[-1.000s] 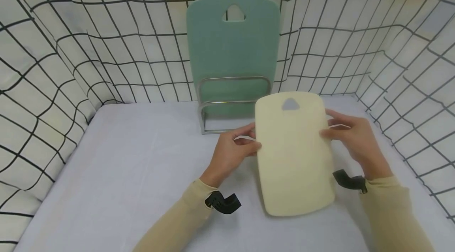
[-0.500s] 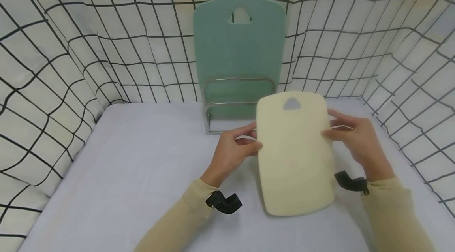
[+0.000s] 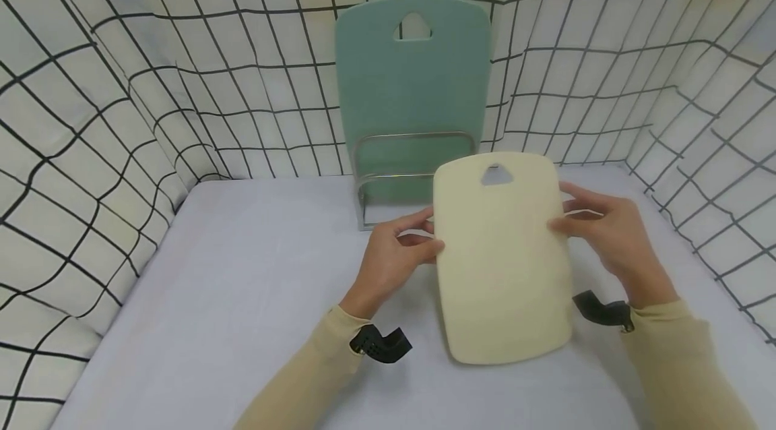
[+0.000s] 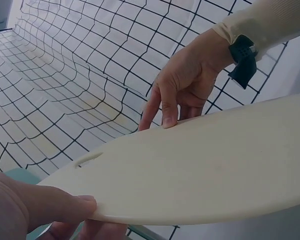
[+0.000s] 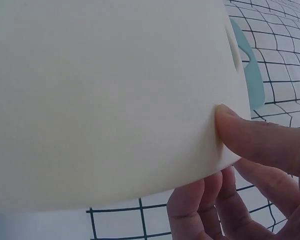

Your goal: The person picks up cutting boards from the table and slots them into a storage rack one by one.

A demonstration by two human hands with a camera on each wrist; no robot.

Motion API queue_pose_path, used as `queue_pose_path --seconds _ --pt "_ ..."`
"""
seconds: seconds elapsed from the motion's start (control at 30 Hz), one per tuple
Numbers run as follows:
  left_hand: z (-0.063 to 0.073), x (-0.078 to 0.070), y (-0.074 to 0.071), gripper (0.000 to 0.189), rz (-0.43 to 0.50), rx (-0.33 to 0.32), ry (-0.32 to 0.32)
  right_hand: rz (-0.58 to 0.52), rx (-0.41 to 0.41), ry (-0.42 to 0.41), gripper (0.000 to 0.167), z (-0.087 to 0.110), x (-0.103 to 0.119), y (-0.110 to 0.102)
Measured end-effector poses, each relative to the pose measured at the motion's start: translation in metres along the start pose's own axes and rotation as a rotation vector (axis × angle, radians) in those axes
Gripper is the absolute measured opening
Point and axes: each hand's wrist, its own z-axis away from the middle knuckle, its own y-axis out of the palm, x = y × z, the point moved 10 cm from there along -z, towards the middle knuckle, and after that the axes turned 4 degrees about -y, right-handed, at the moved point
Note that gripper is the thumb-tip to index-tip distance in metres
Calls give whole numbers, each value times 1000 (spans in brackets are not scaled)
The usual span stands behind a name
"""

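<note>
Board (image 3: 502, 268): cream, right of centre in the frame; a smooth, matt slab with rounded corners, softly bowed ends and a blunt rim, pierced near its upper end by a soft-cornered triangle. Whether its lower end meets the tabletop I cannot tell.
My left hand (image 3: 395, 256): pinching the slab's left side, thumb on the front face, other fingers curled behind.
My right hand (image 3: 600, 228): gripping the opposite side a little higher, thumb pressed to the front, fingers bent round the back.
Green board (image 3: 414, 86): upright at upper centre, muted and even in tone, a similar rounded shape with its own triangular opening up top.
Rack (image 3: 415, 135): slim, shiny metal bars bent into rounded loops, in front of the green piece's lower part; the cream one overlaps its lower right in the frame.
Sleeves (image 3: 303, 376): beige, soft-looking cloth, entering from the lower edge.
Wrist pieces (image 3: 382, 345): black and curved, one by each cuff.
Tabletop (image 3: 212, 282): white, smooth, filling the lower frame.
Grid walls (image 3: 261, 79): white, crossed by dark lines, wavy toward the left of the frame.
</note>
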Motion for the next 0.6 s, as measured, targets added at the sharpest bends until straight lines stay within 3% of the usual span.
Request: queue_pose_path --seconds 0.6 --pt "-2 1 -4 58 -21 16 26 -15 -20 -22 77 2 4 2"
